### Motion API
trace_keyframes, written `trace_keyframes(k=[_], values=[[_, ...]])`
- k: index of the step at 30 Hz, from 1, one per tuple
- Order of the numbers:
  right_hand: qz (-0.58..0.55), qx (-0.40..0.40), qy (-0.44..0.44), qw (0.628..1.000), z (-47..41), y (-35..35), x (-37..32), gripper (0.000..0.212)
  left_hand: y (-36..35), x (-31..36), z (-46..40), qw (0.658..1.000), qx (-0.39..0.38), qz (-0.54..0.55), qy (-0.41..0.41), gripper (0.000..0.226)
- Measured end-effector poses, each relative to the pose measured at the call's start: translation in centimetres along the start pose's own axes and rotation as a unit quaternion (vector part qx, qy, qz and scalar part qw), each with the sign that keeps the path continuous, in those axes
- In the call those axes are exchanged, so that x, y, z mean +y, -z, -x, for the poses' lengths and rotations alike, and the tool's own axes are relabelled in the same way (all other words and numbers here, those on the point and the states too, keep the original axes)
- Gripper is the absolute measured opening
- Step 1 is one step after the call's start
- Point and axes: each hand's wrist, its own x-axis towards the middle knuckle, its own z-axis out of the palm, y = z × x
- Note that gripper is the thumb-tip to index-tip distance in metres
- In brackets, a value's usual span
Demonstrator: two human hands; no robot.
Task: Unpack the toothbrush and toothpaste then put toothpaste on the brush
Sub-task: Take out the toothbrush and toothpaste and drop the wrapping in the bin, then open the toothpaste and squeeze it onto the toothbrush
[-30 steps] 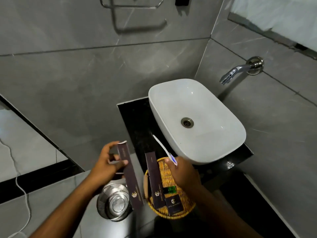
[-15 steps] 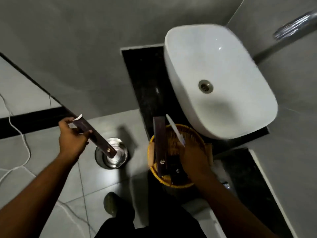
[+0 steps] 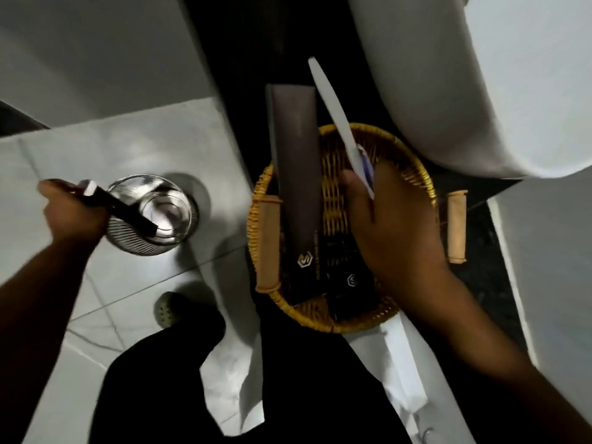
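My right hand [image 3: 394,225] holds a white toothbrush [image 3: 333,107], its handle pointing up and away over the wicker basket [image 3: 413,165]. A long dark brown box [image 3: 296,174] with a logo leans in the basket beside that hand, with smaller dark packets [image 3: 349,283] under it. My left hand [image 3: 72,213] grips an opened dark brown box [image 3: 125,209], white flap at the hand end, and holds it over a steel waste bin [image 3: 160,216] on the floor. No toothpaste tube is visible.
The white basin [image 3: 480,91] sits on a black counter [image 3: 253,59] just above and right of the basket. Grey floor tiles [image 3: 96,155] lie at left. My dark trousers and one shoe [image 3: 166,309] show at the bottom.
The view has tilted down and closer. My left hand has carried the opened box left and down to over the steel bin. My right hand stays over the basket with the toothbrush.
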Motion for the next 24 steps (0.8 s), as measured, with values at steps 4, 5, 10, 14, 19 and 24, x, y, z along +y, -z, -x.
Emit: trace_keyframes(k=[4, 5, 10, 14, 19, 24], values=[[0.013, 0.026, 0.026, 0.999, -0.1, -0.5, 0.9, 0.025, -2.4, -2.7, -1.5, 0.998, -0.047, -0.050, -0.001, 0.047], [0.006, 0.029, 0.031, 0.999, -0.2, -0.4, 1.1, 0.026, -2.6, -2.5, -1.0, 0.998, -0.041, -0.041, 0.015, 0.061], [-0.018, 0.022, 0.022, 0.999, -0.3, 0.3, 0.5, 0.030, 1.0, 2.6, 2.9, 1.000, 0.005, -0.001, -0.006, 0.070], [-0.034, -0.004, 0.004, 0.999, 0.7, 3.1, -1.1, 0.020, 7.7, 11.5, 9.4, 0.977, 0.093, 0.046, -0.187, 0.035], [-0.181, -0.093, -0.046, 0.978, 2.8, 6.6, -1.7, 0.042, 12.4, 24.0, 22.6, 0.881, 0.029, -0.011, -0.471, 0.027], [-0.404, -0.220, -0.162, 0.873, 3.6, 8.8, -2.1, 0.043, 12.0, 30.7, 28.4, 0.725, -0.021, -0.142, -0.673, 0.028]])
